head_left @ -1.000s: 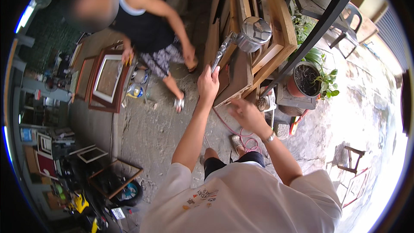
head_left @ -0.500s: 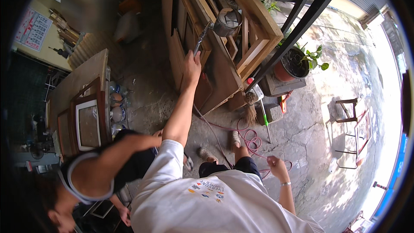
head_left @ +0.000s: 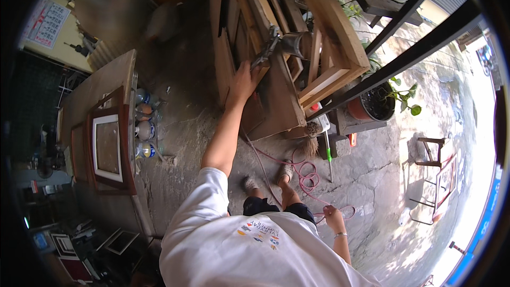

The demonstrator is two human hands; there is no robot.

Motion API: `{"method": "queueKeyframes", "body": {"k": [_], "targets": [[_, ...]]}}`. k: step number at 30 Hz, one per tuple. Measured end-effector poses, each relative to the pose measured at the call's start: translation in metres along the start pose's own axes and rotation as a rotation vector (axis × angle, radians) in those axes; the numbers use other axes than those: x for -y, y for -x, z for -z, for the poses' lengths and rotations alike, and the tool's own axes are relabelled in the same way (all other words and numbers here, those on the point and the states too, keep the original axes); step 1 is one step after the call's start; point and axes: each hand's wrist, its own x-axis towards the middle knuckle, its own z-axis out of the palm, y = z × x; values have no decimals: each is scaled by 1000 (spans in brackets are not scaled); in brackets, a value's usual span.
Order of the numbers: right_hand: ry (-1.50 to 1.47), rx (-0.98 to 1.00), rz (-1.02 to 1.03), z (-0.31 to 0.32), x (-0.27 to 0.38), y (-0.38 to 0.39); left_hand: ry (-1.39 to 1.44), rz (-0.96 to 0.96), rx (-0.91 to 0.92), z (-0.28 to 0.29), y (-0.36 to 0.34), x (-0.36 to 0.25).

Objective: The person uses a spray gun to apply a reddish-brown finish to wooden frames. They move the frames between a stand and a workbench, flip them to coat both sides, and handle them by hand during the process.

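Note:
My left hand (head_left: 243, 82) is stretched forward, closed round a metal spray gun (head_left: 265, 52). A round metal cup (head_left: 296, 45) is attached to the gun. The gun is held over wooden frames and panels (head_left: 279, 93) that stand leaning together in front of me; I cannot tell whether it touches them. Low at my right side, my right hand (head_left: 333, 218) is closed on a pinkish-red hose (head_left: 308, 178). The hose lies in loops on the floor near my feet, and one length runs up toward the wooden panels.
Brown and white frames (head_left: 109, 149) lean against a board at left, beside several plastic bottles (head_left: 144, 127). A straw broom (head_left: 311, 141), black metal bars (head_left: 409, 64) and a potted plant (head_left: 372, 98) are at right. A small stool (head_left: 429, 151) stands farther right on the concrete.
The person at my left has gone out of view. My left hand has turned the spray gun, and its cup now sits lower and tilts differently. My right hand still holds the hose.

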Motion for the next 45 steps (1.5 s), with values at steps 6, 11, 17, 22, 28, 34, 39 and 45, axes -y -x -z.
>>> {"method": "queueKeyframes", "body": {"k": [6,11,17,22,28,34,39,45], "targets": [[-83,-21,82,-32,-2,-1,95,121,-16,1,11,3],[-213,52,130,-80,-3,35,101,57,18,5,13,0],[-217,65,-18,-138,9,105,54,-21,-34,11,19,6],[-98,22,-113,-195,-35,154,-26,-43,48,-7,-1,-2],[-127,-85,-251,-201,-3,193,88,-53,-73,-5,4,9],[-234,-206,-266,-181,9,192,26,-61,-115,-20,5,-6],[-467,-902,66,-72,89,193,150,84,-293,14,83,5],[-778,-1767,1503,131,208,275,54,260,147,54,363,3]]}}
